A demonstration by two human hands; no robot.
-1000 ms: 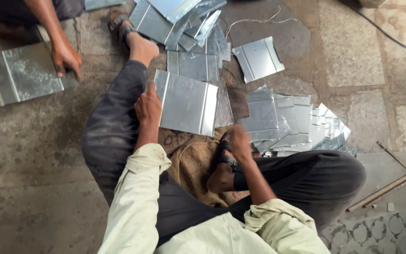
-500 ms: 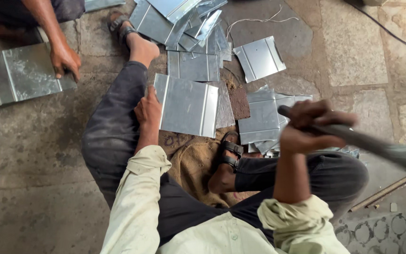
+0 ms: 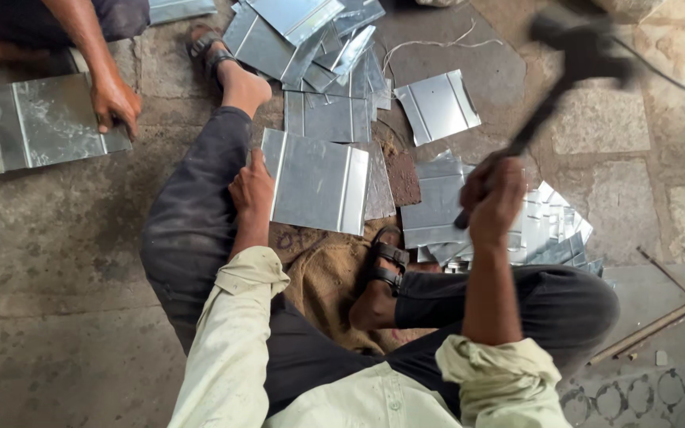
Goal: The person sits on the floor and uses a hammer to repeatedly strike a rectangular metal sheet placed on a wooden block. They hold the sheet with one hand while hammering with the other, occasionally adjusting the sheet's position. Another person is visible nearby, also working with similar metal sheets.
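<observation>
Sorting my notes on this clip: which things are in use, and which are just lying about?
In use: left hand steadying folded grey metal sheet; right hand raising dark hammer.
Lying about: pile of cut metal sheets, thin rods, another person's sheet.

Motion is blurring the dark head of the long-handled hammer [image 3: 584,43] into a smear, the picture's top edge is cutting off the co-worker's bare forearm [image 3: 81,32], and the seated person's own cream sleeves [image 3: 231,349] are running off the bottom edge.
</observation>
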